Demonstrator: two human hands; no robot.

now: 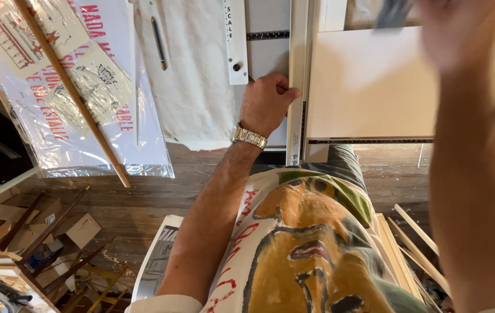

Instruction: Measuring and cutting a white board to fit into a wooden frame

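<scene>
The left hand [266, 103], a metal-link watch [249, 137] on its wrist, is curling into a closed grip against the long, pale metal cutter rail [298, 81], which is running straight across the tabletop [267, 55]. Just right of the rail a smooth, cream mat board [375, 87] is lying flat. The right hand [461, 29] is hanging blurred above the board; I cannot tell its grip. A thin wooden dowel [70, 90] is lying diagonally over crinkly plastic-wrapped prints [85, 139].
</scene>
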